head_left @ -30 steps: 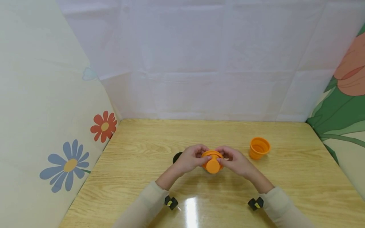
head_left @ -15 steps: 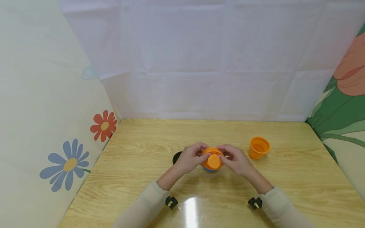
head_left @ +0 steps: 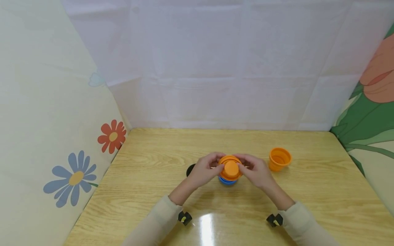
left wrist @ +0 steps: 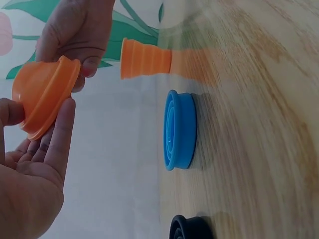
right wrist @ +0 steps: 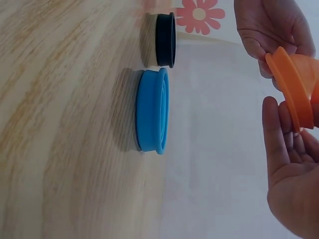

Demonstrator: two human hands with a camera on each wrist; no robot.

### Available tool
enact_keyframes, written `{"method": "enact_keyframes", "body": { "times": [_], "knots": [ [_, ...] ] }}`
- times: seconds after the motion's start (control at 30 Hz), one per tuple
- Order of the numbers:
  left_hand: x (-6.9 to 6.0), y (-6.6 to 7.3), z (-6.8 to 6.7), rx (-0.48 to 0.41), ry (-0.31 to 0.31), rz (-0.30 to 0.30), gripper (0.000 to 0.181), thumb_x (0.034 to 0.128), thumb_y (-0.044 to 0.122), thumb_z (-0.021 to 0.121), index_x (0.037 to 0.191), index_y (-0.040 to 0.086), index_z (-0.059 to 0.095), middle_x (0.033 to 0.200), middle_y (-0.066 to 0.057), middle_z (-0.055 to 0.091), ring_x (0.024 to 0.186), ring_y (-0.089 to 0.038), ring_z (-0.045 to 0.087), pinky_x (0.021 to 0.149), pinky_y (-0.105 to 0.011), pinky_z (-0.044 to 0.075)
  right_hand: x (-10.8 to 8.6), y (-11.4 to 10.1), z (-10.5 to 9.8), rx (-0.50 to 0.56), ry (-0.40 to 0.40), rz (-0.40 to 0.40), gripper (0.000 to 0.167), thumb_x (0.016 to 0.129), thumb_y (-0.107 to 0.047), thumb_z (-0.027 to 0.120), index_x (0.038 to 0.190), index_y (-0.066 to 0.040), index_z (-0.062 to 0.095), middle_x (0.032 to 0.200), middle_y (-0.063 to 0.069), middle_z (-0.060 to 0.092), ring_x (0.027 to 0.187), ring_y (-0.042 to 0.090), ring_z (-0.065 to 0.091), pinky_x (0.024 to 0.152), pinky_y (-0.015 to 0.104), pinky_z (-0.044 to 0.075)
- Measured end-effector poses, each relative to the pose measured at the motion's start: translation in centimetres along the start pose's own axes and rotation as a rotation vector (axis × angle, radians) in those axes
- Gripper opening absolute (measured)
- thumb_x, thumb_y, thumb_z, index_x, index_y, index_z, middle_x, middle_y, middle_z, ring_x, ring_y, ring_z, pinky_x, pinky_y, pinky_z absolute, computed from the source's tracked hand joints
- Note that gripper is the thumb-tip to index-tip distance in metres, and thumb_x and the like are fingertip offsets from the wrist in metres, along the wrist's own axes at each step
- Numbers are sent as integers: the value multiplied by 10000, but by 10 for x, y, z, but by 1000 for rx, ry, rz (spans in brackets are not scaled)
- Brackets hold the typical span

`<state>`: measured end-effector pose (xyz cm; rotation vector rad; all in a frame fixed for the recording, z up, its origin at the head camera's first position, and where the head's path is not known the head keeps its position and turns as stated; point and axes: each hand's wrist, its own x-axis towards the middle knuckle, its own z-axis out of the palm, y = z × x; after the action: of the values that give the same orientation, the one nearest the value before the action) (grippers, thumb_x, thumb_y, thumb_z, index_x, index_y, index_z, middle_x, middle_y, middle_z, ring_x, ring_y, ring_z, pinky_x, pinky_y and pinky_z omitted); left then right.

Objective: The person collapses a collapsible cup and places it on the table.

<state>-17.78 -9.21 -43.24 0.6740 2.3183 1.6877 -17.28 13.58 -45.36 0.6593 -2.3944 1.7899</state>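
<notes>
Both hands hold an orange collapsible cup [head_left: 231,169], partly folded, above the table with its base turned toward the head camera. My left hand [head_left: 205,169] grips its left side, thumb near the base and fingers along the rim. On the opposite side my right hand [head_left: 254,171] pinches it the same way. Below the held cup, a blue collapsible cup [left wrist: 182,130] lies folded flat on the table. A black collapsible cup [right wrist: 166,40], also flat, sits to the left, mostly hidden behind my left hand in the head view.
A second orange collapsible cup [head_left: 278,164] stands upright and extended to the right of my right hand. Under everything is the wood-grain table [head_left: 154,147]. A white cloth [head_left: 197,68] hangs behind it, with flower-printed sheets at both sides.
The held orange cup has moved slightly away from me and tilted, its base shifting upward in the head view. More of the blue cup shows beneath it. Both hands keep their hold.
</notes>
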Motion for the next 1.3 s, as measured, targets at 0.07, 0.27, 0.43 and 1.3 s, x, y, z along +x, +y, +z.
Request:
{"method": "enact_keyframes", "body": {
  "times": [0.07,0.27,0.43,1.3],
  "knots": [
    [0,0,1,-6,13,0,354,1002,99,616,1343,9,583,1130,-159,675,902,-163,674,737,-279,608,0,1,1,31,-7,40,304,1000,-61,625,1287,36,647,1051,167,706,861,115,647,699,240,584],
    [2,1,4,-17,70,1,345,993,79,623,1329,6,598,1092,-151,682,852,-149,670,697,-269,604,2,5,2,252,-93,165,400,1063,-118,521,1412,78,518,1281,288,607,953,87,665,805,259,592],
    [3,1,5,-42,125,-19,352,1020,99,584,1363,19,581,1075,-146,669,856,-158,658,719,-278,608,0,7,-1,454,-190,168,506,1083,-154,479,1507,95,364,1491,328,423,1111,96,652,903,318,586],
    [3,6,7,-220,59,-62,538,1022,79,579,1526,54,392,1438,-166,536,1265,-278,565,997,-335,540,1,-1,7,483,-91,229,491,1055,-172,558,1437,109,432,1242,76,605,1026,138,664,884,320,595]
  ]
}}
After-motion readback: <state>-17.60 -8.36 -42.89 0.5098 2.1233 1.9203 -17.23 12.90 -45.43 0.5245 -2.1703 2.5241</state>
